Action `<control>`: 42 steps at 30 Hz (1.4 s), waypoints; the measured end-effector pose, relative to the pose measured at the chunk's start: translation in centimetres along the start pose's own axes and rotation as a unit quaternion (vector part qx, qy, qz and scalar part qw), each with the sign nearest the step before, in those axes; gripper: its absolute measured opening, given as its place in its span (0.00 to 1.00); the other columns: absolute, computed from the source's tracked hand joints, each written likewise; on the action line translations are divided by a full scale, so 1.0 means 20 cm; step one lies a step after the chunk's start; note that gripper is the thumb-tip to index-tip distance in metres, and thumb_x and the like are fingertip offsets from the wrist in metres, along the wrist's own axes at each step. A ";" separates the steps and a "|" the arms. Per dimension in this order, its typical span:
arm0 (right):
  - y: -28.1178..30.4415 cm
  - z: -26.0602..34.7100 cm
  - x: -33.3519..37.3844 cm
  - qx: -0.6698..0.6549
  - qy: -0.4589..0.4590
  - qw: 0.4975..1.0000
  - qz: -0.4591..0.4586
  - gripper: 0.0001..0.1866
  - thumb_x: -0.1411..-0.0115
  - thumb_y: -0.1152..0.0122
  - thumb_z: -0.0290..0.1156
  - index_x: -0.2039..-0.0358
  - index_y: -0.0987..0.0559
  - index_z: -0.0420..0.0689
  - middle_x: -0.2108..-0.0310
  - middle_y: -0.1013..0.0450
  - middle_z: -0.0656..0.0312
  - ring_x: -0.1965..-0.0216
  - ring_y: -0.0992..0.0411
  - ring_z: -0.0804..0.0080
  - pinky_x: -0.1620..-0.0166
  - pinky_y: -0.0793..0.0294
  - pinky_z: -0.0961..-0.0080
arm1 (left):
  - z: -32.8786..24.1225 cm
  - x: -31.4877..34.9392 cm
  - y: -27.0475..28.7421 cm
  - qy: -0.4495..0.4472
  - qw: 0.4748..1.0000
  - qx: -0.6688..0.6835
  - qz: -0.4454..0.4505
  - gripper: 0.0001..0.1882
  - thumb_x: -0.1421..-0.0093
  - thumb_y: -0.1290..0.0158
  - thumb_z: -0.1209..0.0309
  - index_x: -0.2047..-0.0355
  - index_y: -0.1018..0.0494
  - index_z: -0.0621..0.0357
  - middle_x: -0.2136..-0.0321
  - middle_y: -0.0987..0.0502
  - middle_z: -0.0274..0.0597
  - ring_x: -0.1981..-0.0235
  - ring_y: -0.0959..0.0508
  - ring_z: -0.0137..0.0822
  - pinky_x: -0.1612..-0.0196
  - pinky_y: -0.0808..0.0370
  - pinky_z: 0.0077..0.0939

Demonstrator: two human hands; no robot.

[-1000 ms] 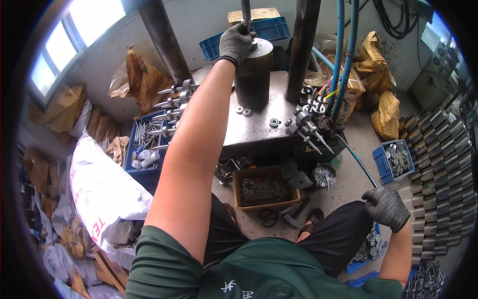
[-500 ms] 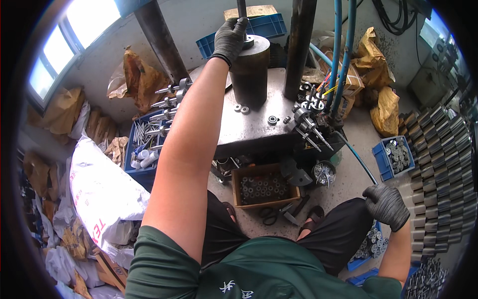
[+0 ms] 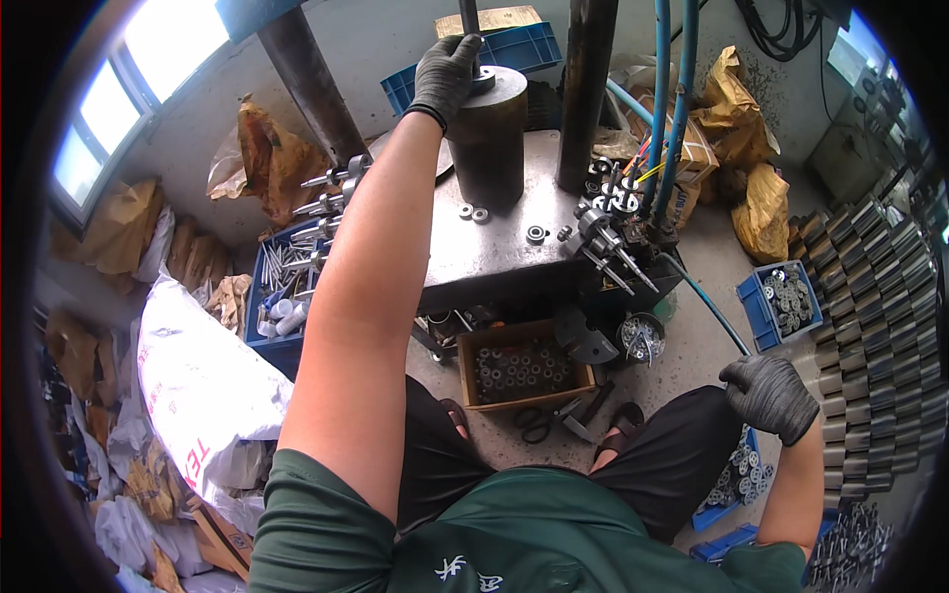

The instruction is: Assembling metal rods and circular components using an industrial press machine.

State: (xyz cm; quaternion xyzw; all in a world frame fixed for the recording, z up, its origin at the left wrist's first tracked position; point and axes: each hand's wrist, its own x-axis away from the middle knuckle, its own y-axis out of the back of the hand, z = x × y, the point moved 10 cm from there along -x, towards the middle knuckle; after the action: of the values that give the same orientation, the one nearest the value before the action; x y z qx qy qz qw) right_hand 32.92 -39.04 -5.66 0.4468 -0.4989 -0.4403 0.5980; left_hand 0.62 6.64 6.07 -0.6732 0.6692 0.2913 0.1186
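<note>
My left hand point(image 3: 445, 77), in a dark grey glove, is closed around an upright metal rod point(image 3: 469, 17) above a thick steel cylinder point(image 3: 491, 148). A dark ring point(image 3: 483, 79) sits on the cylinder's top, right beside my fingers, which partly hide it and the rod's lower end. The cylinder stands on a steel press table point(image 3: 470, 252). At the right, my gloved right hand point(image 3: 774, 397) is wrapped round the near end of a blue lever point(image 3: 710, 308). Two small rings point(image 3: 473, 212) and a bearing point(image 3: 537, 235) lie on the table in front of the cylinder.
Shafts with round weights point(image 3: 601, 237) rest at the table's right edge, with more point(image 3: 331, 203) at its left. Two dark columns point(image 3: 590, 94) flank the cylinder. Below stands a wooden box point(image 3: 524, 403) of rings. Blue crates point(image 3: 781, 304) and stacked metal parts point(image 3: 875, 356) line the right.
The whole view has shifted slightly. Both hands keep their grips, the left at the rod and the right on the lever, with hardly any other movement.
</note>
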 end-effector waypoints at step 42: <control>1.16 -0.31 -0.66 -0.005 -0.026 0.867 -0.498 0.16 0.33 0.42 0.43 0.55 0.17 0.46 0.59 0.19 0.47 0.57 0.20 0.50 0.52 0.21 0.59 | 0.02 -0.01 -0.05 0.009 0.997 0.072 0.035 0.16 0.30 0.45 0.60 0.54 0.23 0.61 0.69 0.21 0.37 0.68 0.22 0.27 0.61 0.21 0.23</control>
State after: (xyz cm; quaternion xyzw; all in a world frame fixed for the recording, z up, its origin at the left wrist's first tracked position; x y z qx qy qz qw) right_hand 39.40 -20.68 13.55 0.6210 -0.2232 -0.6940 0.2881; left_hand 1.44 6.99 5.67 -0.6415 0.7128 0.2405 0.1499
